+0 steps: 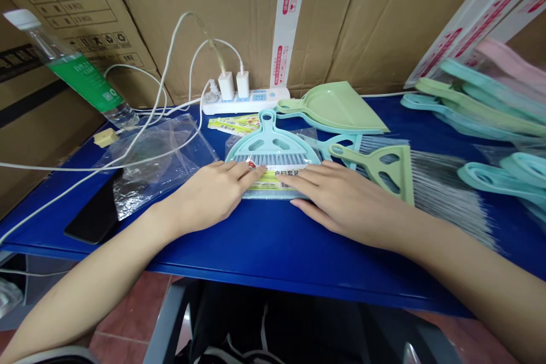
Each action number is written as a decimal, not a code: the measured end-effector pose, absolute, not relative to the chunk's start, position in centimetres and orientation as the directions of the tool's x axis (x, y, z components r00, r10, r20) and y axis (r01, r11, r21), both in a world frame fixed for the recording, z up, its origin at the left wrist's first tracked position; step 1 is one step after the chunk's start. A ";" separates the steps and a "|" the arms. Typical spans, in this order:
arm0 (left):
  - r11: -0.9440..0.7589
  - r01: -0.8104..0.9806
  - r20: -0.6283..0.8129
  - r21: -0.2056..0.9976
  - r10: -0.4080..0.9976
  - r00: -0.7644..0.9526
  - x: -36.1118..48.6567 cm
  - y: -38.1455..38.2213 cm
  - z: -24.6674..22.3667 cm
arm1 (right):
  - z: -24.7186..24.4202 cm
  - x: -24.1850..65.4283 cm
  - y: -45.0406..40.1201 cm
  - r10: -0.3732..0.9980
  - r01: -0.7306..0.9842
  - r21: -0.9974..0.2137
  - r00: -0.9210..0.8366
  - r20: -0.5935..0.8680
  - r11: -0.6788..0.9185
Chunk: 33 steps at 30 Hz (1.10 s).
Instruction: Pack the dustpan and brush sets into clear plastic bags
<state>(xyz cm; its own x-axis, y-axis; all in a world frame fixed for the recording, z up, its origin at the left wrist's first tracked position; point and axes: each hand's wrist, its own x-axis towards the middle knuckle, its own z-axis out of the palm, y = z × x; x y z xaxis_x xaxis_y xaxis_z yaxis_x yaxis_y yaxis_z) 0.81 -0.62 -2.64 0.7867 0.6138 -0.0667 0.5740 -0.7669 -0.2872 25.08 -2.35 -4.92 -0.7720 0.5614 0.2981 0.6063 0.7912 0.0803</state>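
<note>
Dustpan set (273, 151) touches both hands (212, 193) (341, 199), palms down, angled inward.

Both arms in view, bare, angling in from the lower corners. Left forearm (115, 267) runs up and inward, right forearm (452, 256) mirrors it. Left hand (215, 190) and right hand (336, 196) are palm-down, backs up, spread rather than fisted. Left index finger (252, 178) and right index finger (295, 184) reach toward each other, tips near but apart. Right thumb (310, 212) sits below its index, pointing inward (left thumb hidden, can't call it). Other fingers bend gently forward, partly overlapped. Wrists low, roughly level.
</note>
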 end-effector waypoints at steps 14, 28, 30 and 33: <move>-0.770 0.576 -0.071 -0.274 0.614 0.786 0.9 -0.6 -2.6 | -5.2 25.1 -2.7 0.534 0.604 0.194 -0.785 0.315 0.773; -0.781 0.558 -0.054 -0.280 0.593 0.803 0.7 -0.5 -2.7 | -5.0 25.3 -2.8 0.544 0.604 0.168 -0.784 0.300 0.779; -0.784 0.549 -0.045 -0.290 0.584 0.810 0.7 -0.5 -2.8 | -5.1 25.3 -2.8 0.535 0.598 0.171 -0.788 0.306 0.783; -0.785 0.544 -0.042 -0.297 0.579 0.814 0.6 -0.5 -2.9 | -5.1 25.3 -2.7 0.537 0.600 0.176 -0.787 0.304 0.780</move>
<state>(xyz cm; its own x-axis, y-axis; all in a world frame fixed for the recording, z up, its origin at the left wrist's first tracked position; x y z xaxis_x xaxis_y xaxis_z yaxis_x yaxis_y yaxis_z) 0.63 -0.50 -2.90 0.8139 0.5795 -0.0421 0.5437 -0.7852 -0.2965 25.31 -2.72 -5.10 -0.7872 0.5367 0.3039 0.6001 0.7803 0.1762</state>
